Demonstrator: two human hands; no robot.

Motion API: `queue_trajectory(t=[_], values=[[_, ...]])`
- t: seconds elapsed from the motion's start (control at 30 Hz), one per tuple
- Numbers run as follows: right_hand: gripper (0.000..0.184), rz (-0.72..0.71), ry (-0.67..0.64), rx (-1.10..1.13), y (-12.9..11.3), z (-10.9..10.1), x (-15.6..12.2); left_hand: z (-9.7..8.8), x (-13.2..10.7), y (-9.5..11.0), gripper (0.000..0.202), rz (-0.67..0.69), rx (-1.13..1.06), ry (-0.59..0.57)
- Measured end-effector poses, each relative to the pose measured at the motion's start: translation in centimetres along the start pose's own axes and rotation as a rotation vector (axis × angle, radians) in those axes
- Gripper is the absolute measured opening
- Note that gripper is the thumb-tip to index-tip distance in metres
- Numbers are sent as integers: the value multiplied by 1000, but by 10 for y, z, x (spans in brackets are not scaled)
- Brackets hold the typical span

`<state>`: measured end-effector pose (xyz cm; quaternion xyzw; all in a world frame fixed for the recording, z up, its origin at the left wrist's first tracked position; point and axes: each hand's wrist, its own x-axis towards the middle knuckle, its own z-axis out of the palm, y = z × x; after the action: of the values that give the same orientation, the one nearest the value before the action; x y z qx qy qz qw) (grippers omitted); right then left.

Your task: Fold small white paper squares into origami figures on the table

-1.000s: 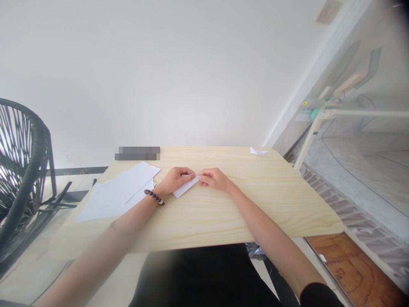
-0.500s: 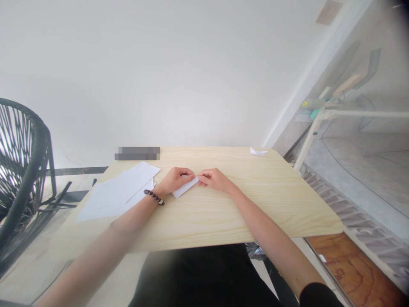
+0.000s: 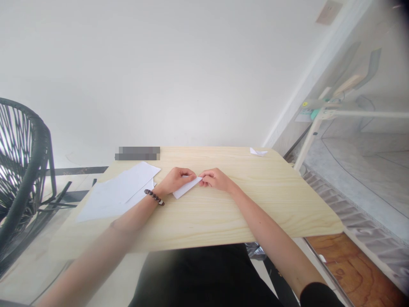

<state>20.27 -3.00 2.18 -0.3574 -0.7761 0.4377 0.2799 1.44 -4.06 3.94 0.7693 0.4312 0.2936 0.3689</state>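
Observation:
Over the middle of the wooden table (image 3: 223, 217) I hold a narrow folded piece of white paper (image 3: 187, 187). My left hand (image 3: 175, 180) is closed on its upper edge, thumb and fingers pinched near the right part. At the paper's pointed right end, my right hand (image 3: 214, 179) pinches the tip between thumb and curled fingers. The paper slants, its wide end low and left, partly covered by my left hand. A dark beaded bracelet (image 3: 154, 197) circles my left wrist.
Flat white sheets (image 3: 111, 194) lie overlapping on the table's left side. A small folded paper piece (image 3: 258, 152) rests at the far right edge. A blurred-out dark object (image 3: 137, 153) is at the back left. A black woven chair (image 3: 41, 140) stands left; a white metal frame (image 3: 308, 145) stands right.
The fingers of my right hand have shifted slightly right along the paper, and more of its pointed tip shows. My left hand has hardly moved.

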Motion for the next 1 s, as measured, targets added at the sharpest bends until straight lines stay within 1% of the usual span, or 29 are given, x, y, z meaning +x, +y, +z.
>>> queue_trajectory(t=[0.1,0.23,0.4,0.5,0.57,0.67,0.73,0.83,0.9,1.0], values=[[23,4,12,20,0,1,0,0,0,0,34,8,-11,-7],[24,10,43,-37,1,3,0,-1,0,-1,31,26,1,-17],[21,-1,0,-27,1,1,0,-1,0,-3,32,2,11,-9],[22,-16,16,-37,0,2,-1,0,0,-2,31,11,4,-10],[24,-28,63,-89,0,3,-1,0,1,-2,30,18,5,10],[25,-56,194,-199,2,2,0,1,1,-3,31,9,-2,77],[25,-71,307,-251,3,-1,0,1,3,-6,33,7,-64,123],[26,-70,453,-257,7,-7,1,0,6,-12,35,9,-203,191],[27,-65,510,-242,10,-9,1,-1,7,-17,33,15,-248,206],[24,-65,521,-222,14,-10,3,-2,8,-21,28,33,-240,194]])
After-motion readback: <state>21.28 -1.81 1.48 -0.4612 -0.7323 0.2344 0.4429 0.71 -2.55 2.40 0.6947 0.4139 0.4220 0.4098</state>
